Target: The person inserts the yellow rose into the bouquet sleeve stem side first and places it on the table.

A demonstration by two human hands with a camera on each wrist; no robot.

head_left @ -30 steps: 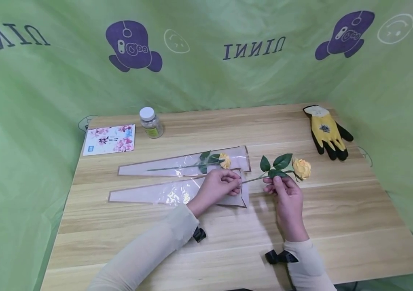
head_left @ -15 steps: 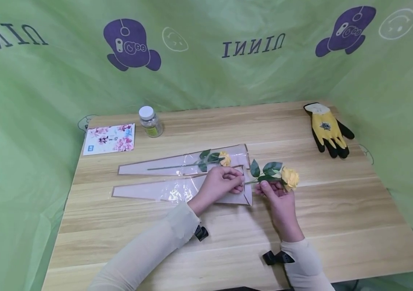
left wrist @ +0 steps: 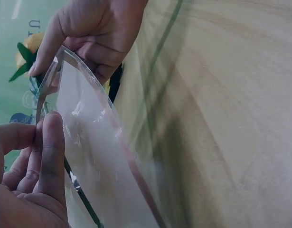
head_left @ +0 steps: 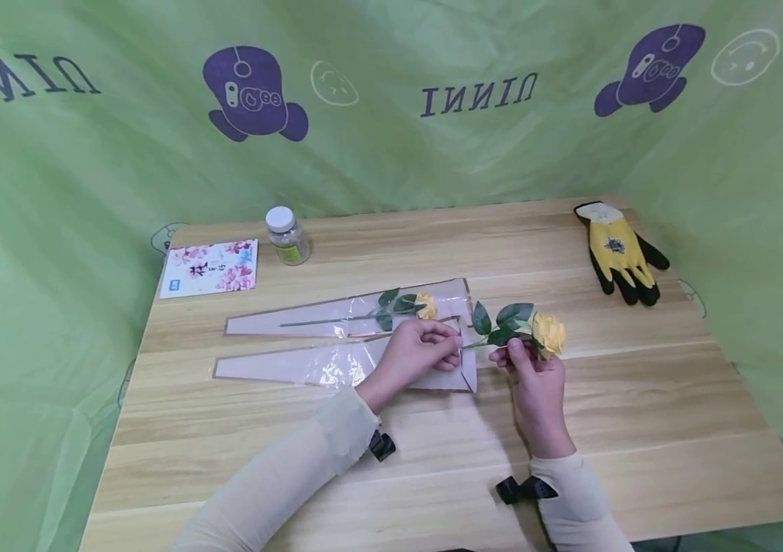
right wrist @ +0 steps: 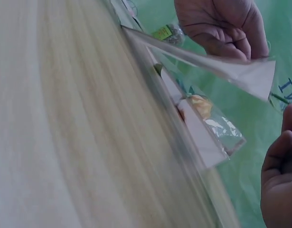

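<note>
My left hand (head_left: 417,354) pinches the wide mouth of a clear, brown-edged flower sleeve (head_left: 263,366), lifted off the table at that end. In my right hand (head_left: 539,395) is a yellow artificial rose (head_left: 548,335), gripped by the stem just below the bloom, its green leaves at the sleeve's opening. Through the film in the left wrist view, the green stem (left wrist: 85,202) runs down inside the sleeve. Behind lies a second sleeve (head_left: 267,322) with another yellow rose (head_left: 426,305) inside, its bloom toward the wide end.
At the back left a floral-printed card (head_left: 208,268) lies beside a jar with a white lid (head_left: 287,236). A yellow and black work glove (head_left: 615,249) rests at the back right of the wooden table (head_left: 674,429). Green printed cloth (head_left: 391,153) hangs behind the table.
My right hand has moved left with the rose, bringing its leaves up to the sleeve's mouth. My left hand keeps its pinch on the sleeve. Over the last half second little has moved.
</note>
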